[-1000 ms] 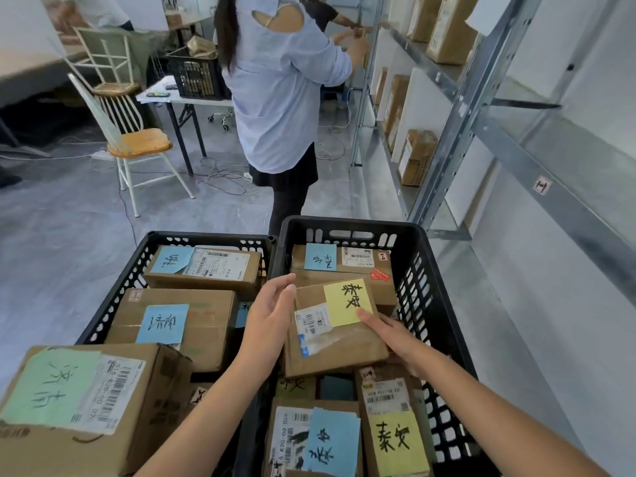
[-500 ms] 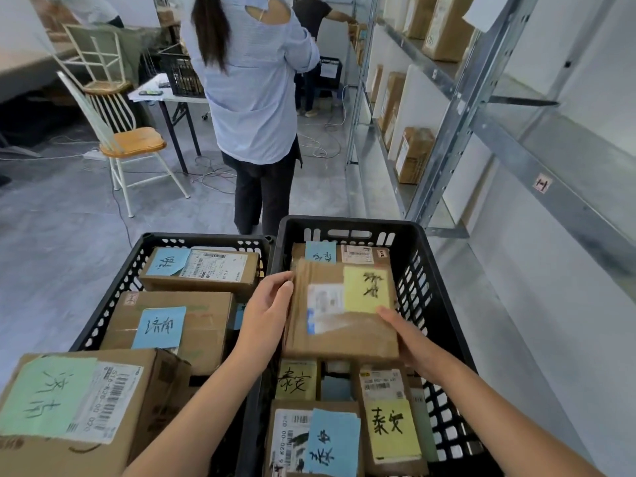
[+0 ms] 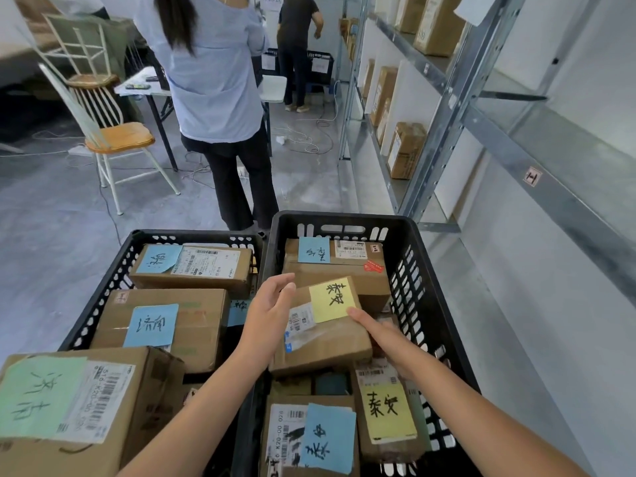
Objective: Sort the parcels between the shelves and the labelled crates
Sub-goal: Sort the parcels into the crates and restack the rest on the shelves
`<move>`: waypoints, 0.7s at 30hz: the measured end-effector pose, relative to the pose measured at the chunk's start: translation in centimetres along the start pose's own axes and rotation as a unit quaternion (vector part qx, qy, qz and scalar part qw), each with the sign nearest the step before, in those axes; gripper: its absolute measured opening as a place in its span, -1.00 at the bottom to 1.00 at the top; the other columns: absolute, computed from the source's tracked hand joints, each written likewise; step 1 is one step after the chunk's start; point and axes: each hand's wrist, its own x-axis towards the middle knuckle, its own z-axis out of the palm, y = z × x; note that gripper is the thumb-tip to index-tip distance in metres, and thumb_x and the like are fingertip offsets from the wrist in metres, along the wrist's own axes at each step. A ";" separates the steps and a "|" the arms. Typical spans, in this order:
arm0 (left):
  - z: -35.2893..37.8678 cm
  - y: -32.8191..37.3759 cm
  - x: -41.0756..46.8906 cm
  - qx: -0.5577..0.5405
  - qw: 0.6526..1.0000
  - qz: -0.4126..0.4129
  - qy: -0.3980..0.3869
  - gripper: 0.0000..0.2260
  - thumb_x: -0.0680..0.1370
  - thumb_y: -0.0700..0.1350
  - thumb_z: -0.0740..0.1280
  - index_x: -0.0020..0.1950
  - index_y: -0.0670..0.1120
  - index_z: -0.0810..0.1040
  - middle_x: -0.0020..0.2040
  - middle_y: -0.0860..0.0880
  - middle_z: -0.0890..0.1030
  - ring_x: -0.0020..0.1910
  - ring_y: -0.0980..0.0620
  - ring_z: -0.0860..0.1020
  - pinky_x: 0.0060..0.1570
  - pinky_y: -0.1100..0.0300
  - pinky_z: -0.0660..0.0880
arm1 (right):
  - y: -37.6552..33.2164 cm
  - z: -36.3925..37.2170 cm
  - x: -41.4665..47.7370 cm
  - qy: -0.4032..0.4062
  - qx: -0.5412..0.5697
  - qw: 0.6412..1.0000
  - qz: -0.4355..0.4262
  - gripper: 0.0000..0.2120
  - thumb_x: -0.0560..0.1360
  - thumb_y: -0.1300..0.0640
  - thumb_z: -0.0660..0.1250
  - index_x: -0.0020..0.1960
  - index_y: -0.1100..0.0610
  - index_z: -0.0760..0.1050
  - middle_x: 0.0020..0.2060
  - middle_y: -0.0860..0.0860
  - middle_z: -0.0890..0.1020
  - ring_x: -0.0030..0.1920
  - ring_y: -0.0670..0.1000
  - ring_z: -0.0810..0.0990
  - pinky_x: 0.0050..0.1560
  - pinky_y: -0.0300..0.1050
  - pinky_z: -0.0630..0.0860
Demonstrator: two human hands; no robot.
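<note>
Two black crates stand side by side below me, the left crate (image 3: 103, 287) and the right crate (image 3: 344, 219), both full of cardboard parcels with coloured notes. Between my hands, a small parcel (image 3: 323, 342) with a yellow note lies tilted on other parcels in the right crate. My left hand (image 3: 268, 308) rests against the parcel's left edge with its fingers loosely straight. My right hand (image 3: 385, 339) holds its right edge, one digit on top by the yellow note and the rest hidden under the box.
A metal shelf rack (image 3: 447, 108) with a few cardboard boxes runs along the right. A person in a blue shirt (image 3: 213, 80) stands just beyond the crates, another further back. A chair (image 3: 117, 139) and a table stand at left. A large green-noted parcel (image 3: 86, 407) sits at near left.
The parcel has come down from a raised, flatter position and now lies tilted lower in the right crate. The person in blue has stepped away toward the left.
</note>
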 end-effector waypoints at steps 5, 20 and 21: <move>-0.3 0.2 0.1 -0.010 1.000 -0.004 0.005 -0.72 0.67 -0.05 0.20 0.37 0.01 0.48 0.26 0.02 0.58 0.27 0.02 0.53 0.30 -0.12 0.47 | -0.5 -0.2 -0.1 -0.025 -0.120 0.992 0.020 0.03 0.09 -0.74 0.10 0.28 -0.06 0.54 0.24 -0.01 0.60 0.29 0.06 0.51 0.45 0.10 0.31; 3.2 -4.3 0.0 0.456 0.837 0.163 -0.255 -0.09 0.46 0.27 0.41 0.61 0.13 -0.08 0.63 0.11 -0.02 0.60 0.06 -0.04 0.53 0.01 -0.09 | -0.4 -3.0 -1.6 -0.138 -0.222 0.963 0.058 -0.66 0.66 0.05 0.19 0.41 0.05 0.43 0.25 0.03 0.60 0.27 0.03 0.56 0.38 0.08 0.43; 3.8 -4.7 0.3 0.477 0.826 0.178 -0.242 -0.07 0.46 0.24 0.42 0.62 0.11 -0.13 0.64 0.08 -0.05 0.60 0.03 -0.06 0.53 0.01 -0.12 | -0.4 -2.7 -1.7 -0.116 -0.284 0.950 0.053 -0.61 0.61 0.22 0.22 0.42 0.05 0.42 0.25 0.03 0.59 0.26 0.02 0.56 0.36 0.07 0.45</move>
